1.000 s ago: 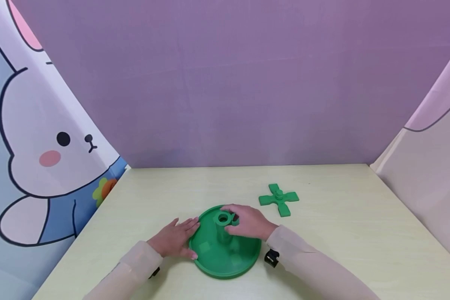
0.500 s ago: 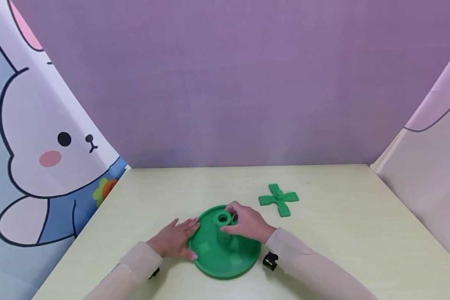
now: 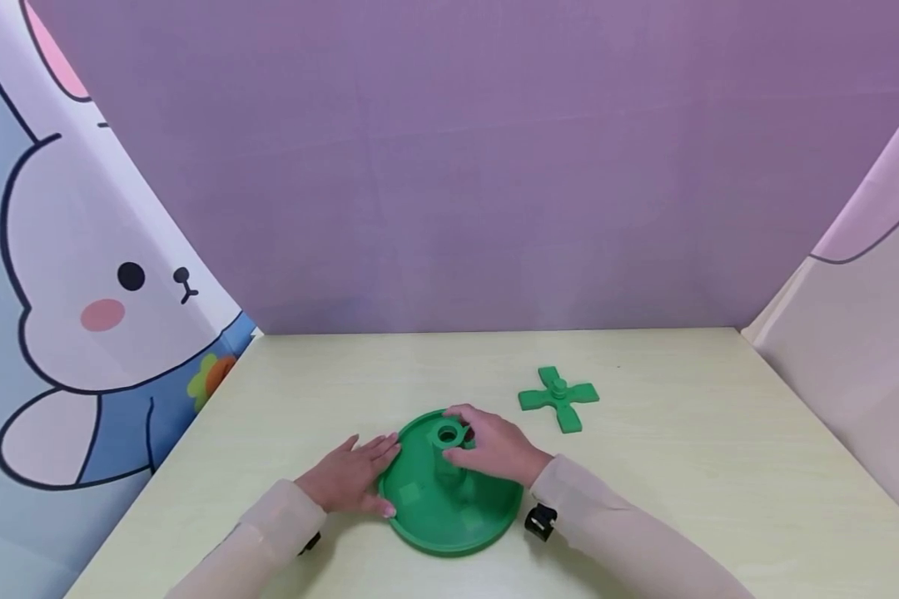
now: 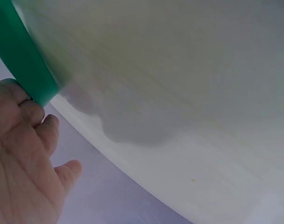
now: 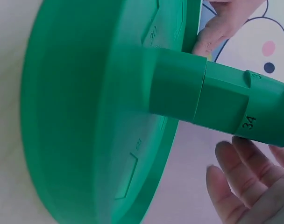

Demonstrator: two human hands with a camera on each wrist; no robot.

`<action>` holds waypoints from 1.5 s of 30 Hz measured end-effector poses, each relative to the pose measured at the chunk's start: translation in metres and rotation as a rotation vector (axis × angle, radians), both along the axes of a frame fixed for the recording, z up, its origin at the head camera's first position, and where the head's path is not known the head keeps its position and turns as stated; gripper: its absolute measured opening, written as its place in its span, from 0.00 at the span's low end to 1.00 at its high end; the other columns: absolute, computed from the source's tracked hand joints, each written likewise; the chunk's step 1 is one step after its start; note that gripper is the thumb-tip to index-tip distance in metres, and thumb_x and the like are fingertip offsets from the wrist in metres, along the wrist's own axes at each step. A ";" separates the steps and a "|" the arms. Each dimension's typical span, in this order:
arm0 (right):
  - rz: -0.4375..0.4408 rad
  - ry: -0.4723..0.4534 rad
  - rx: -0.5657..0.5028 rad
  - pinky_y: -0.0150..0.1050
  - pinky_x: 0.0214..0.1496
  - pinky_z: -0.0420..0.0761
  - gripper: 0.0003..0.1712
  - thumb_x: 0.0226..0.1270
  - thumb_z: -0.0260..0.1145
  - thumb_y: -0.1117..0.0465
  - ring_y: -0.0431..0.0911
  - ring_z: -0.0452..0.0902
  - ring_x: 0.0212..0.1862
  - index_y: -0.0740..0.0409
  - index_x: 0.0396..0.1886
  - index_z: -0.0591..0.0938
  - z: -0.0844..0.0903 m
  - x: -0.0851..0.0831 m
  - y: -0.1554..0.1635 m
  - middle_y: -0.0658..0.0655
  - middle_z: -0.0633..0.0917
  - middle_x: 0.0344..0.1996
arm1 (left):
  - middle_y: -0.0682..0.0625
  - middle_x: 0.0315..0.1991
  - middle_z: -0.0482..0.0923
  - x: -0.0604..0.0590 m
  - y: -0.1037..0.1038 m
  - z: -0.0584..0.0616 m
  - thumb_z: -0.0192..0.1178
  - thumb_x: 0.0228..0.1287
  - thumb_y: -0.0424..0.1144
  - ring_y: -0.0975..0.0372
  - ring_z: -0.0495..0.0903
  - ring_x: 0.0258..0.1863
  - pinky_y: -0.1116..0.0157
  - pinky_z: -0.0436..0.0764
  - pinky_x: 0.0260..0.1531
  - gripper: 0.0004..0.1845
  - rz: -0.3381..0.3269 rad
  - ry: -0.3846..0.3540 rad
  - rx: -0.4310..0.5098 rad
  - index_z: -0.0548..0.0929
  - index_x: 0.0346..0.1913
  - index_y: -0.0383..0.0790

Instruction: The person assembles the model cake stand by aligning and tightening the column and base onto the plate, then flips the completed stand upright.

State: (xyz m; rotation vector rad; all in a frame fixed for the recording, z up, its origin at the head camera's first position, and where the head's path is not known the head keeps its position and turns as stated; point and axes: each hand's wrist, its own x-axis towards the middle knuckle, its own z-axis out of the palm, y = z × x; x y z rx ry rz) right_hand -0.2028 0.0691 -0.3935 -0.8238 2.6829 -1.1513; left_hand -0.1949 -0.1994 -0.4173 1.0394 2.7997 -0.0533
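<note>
A round green disc (image 3: pixel 427 516) with a raised rim lies on the table, and a green post stands upright at its middle. The post's upper part is a hollow green sleeve (image 3: pixel 447 434), marked 34 in the right wrist view, where a seam separates it from the lower cylinder (image 5: pixel 177 84). My right hand (image 3: pixel 498 447) holds the sleeve near its top between curved fingers and thumb. At the disc's left edge, my left hand (image 3: pixel 348 478) rests with extended fingers and thumb against the rim. The left wrist view shows that rim (image 4: pixel 27 56) beside the fingertips.
A flat green cross-shaped piece (image 3: pixel 559 395) with a small central knob lies behind the disc, to the right. The pale table (image 3: pixel 682 433) reaches back to a purple backdrop (image 3: pixel 494 166). A rabbit-print cloth (image 3: pixel 67 249) hangs at the left.
The right hand's fingers and thumb have shifted slightly around the top of the sleeve. The left hand, the disc and the cross-shaped piece stay in place.
</note>
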 end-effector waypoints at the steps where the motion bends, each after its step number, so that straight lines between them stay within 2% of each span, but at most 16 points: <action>1: 0.008 -0.001 0.001 0.41 0.41 0.79 0.33 0.62 0.66 0.51 0.43 0.78 0.39 0.57 0.65 0.72 0.000 0.000 0.001 0.54 0.83 0.47 | 0.39 0.72 0.62 0.000 0.000 0.000 0.60 0.56 0.65 0.47 0.64 0.70 0.42 0.64 0.64 0.49 -0.002 0.000 0.002 0.66 0.69 0.30; 6: 0.033 0.021 -0.003 0.37 0.39 0.78 0.28 0.63 0.63 0.54 0.42 0.77 0.39 0.57 0.63 0.75 0.000 -0.001 0.003 0.52 0.82 0.49 | 0.39 0.72 0.62 0.000 0.001 -0.001 0.60 0.56 0.66 0.47 0.64 0.70 0.42 0.64 0.64 0.49 -0.004 -0.006 0.004 0.66 0.70 0.30; 10: 0.019 0.037 -0.018 0.38 0.40 0.79 0.26 0.62 0.65 0.54 0.46 0.79 0.40 0.58 0.60 0.78 0.001 -0.003 0.003 0.53 0.83 0.45 | 0.39 0.72 0.61 -0.002 0.002 -0.001 0.60 0.56 0.66 0.47 0.63 0.70 0.42 0.63 0.65 0.49 0.002 -0.004 -0.004 0.65 0.70 0.30; 17: 0.015 0.027 -0.026 0.37 0.42 0.79 0.27 0.64 0.68 0.52 0.43 0.77 0.39 0.60 0.58 0.78 0.004 -0.003 0.002 0.53 0.83 0.44 | 0.39 0.72 0.61 -0.005 0.001 -0.003 0.61 0.56 0.66 0.48 0.63 0.71 0.42 0.63 0.66 0.50 0.015 -0.014 -0.005 0.65 0.70 0.30; 23: 0.031 0.136 0.089 0.39 0.43 0.81 0.26 0.65 0.68 0.52 0.42 0.79 0.40 0.64 0.57 0.79 0.009 -0.002 -0.003 0.55 0.85 0.44 | 0.39 0.72 0.61 -0.003 0.001 -0.004 0.60 0.56 0.67 0.47 0.63 0.70 0.42 0.63 0.65 0.50 0.014 -0.004 -0.004 0.65 0.70 0.30; 26: -0.002 0.174 0.145 0.43 0.46 0.82 0.26 0.65 0.68 0.50 0.46 0.82 0.45 0.62 0.56 0.79 0.011 0.000 -0.006 0.57 0.85 0.47 | 0.39 0.72 0.61 -0.003 0.002 -0.002 0.59 0.56 0.67 0.48 0.63 0.70 0.42 0.63 0.65 0.50 0.015 -0.011 -0.006 0.65 0.70 0.31; 29: -0.033 0.154 0.158 0.45 0.46 0.83 0.28 0.65 0.67 0.47 0.47 0.82 0.47 0.60 0.58 0.79 0.013 0.002 -0.007 0.57 0.85 0.49 | 0.41 0.73 0.61 -0.004 0.001 0.000 0.60 0.56 0.67 0.49 0.63 0.70 0.42 0.63 0.65 0.50 0.021 -0.007 -0.021 0.65 0.71 0.31; 34: -0.067 0.061 0.146 0.41 0.38 0.81 0.34 0.61 0.69 0.42 0.43 0.81 0.39 0.55 0.62 0.76 0.019 0.002 0.005 0.55 0.85 0.46 | 0.41 0.73 0.61 -0.003 -0.002 -0.002 0.61 0.55 0.66 0.49 0.64 0.70 0.42 0.63 0.65 0.50 0.030 -0.018 -0.013 0.65 0.71 0.31; 39: -0.155 -0.018 0.120 0.36 0.32 0.78 0.36 0.59 0.70 0.43 0.40 0.79 0.35 0.54 0.64 0.75 0.018 -0.007 0.032 0.56 0.84 0.47 | 0.40 0.72 0.62 -0.001 -0.004 -0.006 0.60 0.56 0.67 0.48 0.65 0.69 0.41 0.64 0.64 0.50 0.010 -0.022 0.009 0.65 0.70 0.31; 42: -0.209 -0.004 0.131 0.37 0.31 0.78 0.33 0.61 0.69 0.45 0.43 0.80 0.37 0.56 0.62 0.76 0.017 -0.015 0.048 0.59 0.84 0.47 | 0.40 0.72 0.62 -0.001 -0.004 -0.005 0.59 0.56 0.68 0.49 0.65 0.69 0.41 0.65 0.64 0.50 0.001 0.000 0.008 0.66 0.70 0.30; 45: -0.242 0.038 0.172 0.37 0.29 0.78 0.30 0.63 0.68 0.49 0.46 0.82 0.37 0.58 0.60 0.77 0.013 -0.023 0.064 0.61 0.85 0.46 | 0.40 0.72 0.61 0.000 -0.004 -0.005 0.60 0.56 0.67 0.49 0.65 0.69 0.41 0.64 0.64 0.51 0.006 -0.012 0.018 0.65 0.70 0.30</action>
